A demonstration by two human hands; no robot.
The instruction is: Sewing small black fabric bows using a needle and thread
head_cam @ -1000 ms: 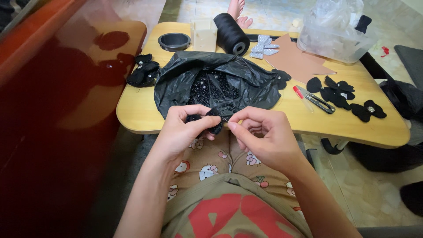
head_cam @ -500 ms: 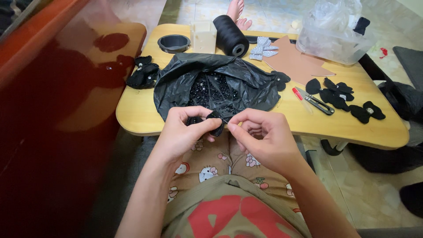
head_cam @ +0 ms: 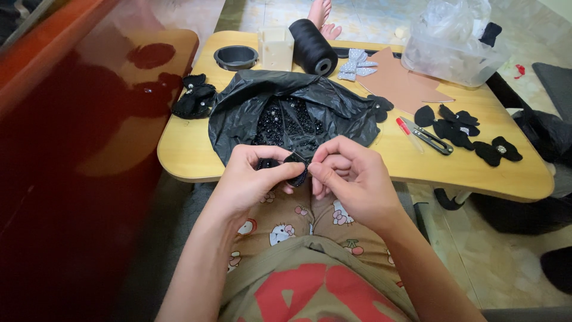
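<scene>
Black beaded piece (head_cam: 295, 162) is pinched between the left hand (head_cam: 253, 179) and right hand (head_cam: 351, 179), just before the black bag (head_cam: 238, 113) on the counter (head_cam: 476, 170)

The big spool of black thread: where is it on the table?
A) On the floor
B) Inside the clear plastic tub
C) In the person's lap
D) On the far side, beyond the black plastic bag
D: the spool of black thread lies at the table's far edge, beyond the black plastic bag.
</scene>
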